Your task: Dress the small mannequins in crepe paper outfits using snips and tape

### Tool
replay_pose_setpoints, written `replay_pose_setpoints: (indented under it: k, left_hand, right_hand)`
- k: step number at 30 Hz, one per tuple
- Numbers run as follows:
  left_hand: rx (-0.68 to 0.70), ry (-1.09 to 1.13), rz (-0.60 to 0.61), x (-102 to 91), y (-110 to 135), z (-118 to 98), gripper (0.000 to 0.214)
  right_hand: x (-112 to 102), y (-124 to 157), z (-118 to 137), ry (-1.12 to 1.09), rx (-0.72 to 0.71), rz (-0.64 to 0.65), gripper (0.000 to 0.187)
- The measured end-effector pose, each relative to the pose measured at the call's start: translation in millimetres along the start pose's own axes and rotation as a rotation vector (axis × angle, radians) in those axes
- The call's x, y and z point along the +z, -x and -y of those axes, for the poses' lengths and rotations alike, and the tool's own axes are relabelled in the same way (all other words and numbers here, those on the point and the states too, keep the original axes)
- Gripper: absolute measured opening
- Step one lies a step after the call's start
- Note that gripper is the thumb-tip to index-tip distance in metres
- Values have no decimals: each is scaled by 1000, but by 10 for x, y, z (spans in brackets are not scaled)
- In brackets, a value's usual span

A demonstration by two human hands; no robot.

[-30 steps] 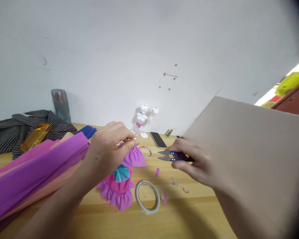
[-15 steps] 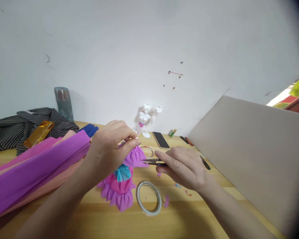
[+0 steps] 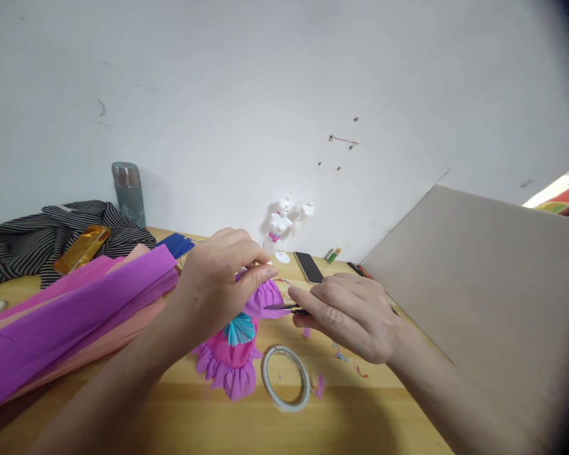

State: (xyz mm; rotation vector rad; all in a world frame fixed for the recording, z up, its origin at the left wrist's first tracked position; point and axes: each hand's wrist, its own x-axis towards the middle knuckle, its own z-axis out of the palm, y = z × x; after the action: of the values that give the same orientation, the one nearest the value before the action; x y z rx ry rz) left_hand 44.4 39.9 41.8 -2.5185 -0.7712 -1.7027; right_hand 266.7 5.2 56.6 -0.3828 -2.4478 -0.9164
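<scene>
A small crepe-paper dress (image 3: 234,352) hangs over the table, with a magenta skirt, a purple ruffled hem and a turquoise pleated fan at its front. My left hand (image 3: 227,268) is closed round its top. A bit of white shows beside the thumb; what is inside the fist is hidden. In my right hand (image 3: 348,313) are small scissors (image 3: 284,308), their handles mostly covered by the fingers. The blades point left and lie against the edge of the upper purple ruffle (image 3: 265,299). Below the hands a roll of tape (image 3: 267,382) lies flat.
Folded crepe paper (image 3: 76,328) covers the left side, near striped cloth (image 3: 23,243) and a flask (image 3: 129,196). At the back are white figurines (image 3: 279,224) and a phone (image 3: 308,268). A pale panel (image 3: 483,265) borders the right. Paper scraps (image 3: 319,385) lie about.
The scissor blades have gone further left across the edge of the purple ruffle. The whole view has shifted slightly; both hands keep their holds.
</scene>
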Motion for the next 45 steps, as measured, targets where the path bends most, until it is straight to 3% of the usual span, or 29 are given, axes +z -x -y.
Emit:
replay_pose_setpoints:
  k: [13, 33, 45]
  left_hand:
    - [17, -21, 3, -10, -11, -13, 13]
    - [-4, -23, 6, -13, -5, -12, 13]
    - [7, -44, -10, -16, -12, -18, 14]
  right_hand:
    - [61, 44, -11, -39, 11, -43, 28]
    - [-5, -5, -21, -19, -21, 9, 23]
    - [6, 65, -28, -11, 24, 18, 33]
